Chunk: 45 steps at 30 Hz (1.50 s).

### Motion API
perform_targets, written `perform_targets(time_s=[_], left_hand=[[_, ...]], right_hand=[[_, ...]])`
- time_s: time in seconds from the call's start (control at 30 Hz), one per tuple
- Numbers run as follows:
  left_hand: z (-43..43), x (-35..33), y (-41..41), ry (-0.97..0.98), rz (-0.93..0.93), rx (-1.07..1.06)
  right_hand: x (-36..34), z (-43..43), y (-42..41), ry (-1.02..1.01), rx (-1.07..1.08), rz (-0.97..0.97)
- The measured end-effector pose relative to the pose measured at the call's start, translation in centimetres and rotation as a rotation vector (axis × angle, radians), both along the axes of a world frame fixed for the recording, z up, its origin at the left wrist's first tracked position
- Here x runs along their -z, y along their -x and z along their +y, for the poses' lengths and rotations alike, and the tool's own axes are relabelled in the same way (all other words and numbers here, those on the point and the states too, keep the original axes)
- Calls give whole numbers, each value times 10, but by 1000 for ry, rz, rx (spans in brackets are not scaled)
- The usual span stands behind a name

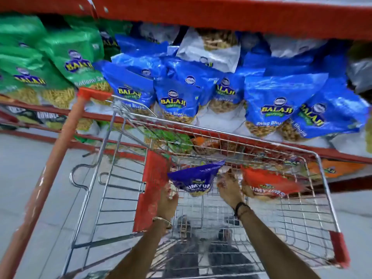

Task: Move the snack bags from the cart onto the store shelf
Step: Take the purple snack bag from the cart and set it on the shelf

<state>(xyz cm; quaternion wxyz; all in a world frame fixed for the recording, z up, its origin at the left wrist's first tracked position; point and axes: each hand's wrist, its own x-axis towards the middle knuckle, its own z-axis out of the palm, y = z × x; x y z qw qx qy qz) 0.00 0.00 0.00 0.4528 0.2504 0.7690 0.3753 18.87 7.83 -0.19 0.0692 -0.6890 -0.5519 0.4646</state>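
Observation:
A wire shopping cart with red trim stands in front of the store shelf. My left hand holds a purple snack bag by its lower left edge, lifted inside the cart. My right hand reaches into the cart between the purple bag and a red snack bag, its fingers spread. It touches the red bag's left edge; whether it grips the bag is unclear through the blur. Blue snack bags and green snack bags fill the shelf above the cart.
A red shelf beam runs overhead above the stocked bags. Lower shelves behind the cart hold green and orange bags. The cart's orange handle bar slants at the left over grey floor. My shoes show through the cart's mesh.

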Motion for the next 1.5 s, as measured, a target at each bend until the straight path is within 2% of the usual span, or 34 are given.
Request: perform_targets(time_s=[0.17, 0.23, 0.43, 0.53, 0.63, 0.73, 0.83, 1.03, 1.13, 1.33, 1.5], left_hand=[[19, 41, -2, 51, -155, -7], [25, 68, -1, 37, -132, 15], [34, 83, -2, 51, -46, -35], [33, 81, 4, 65, -40, -48], [41, 43, 3, 133, 16, 23], [48, 12, 8, 45, 54, 57], [55, -26, 11, -21, 23, 3], [88, -135, 18, -266, 51, 131], [106, -192, 20, -369, 105, 266], [135, -316, -2, -653, 17, 256], [162, -408, -18, -845, -70, 343]], right_hand=[[39, 27, 8, 92, 118, 183], [42, 31, 10, 68, 103, 206], [45, 28, 15, -71, 131, 41], [36, 20, 19, -134, 230, 178], [19, 9, 21, -192, 321, 210], [-9, -3, 25, -235, 404, 228], [-51, -11, 27, -366, 390, 253], [-146, -10, 14, -606, 342, 344], [-192, 3, 3, -683, 363, 436], [-302, 33, -24, -830, 329, 670], [-396, 71, -39, -995, 373, 841]])
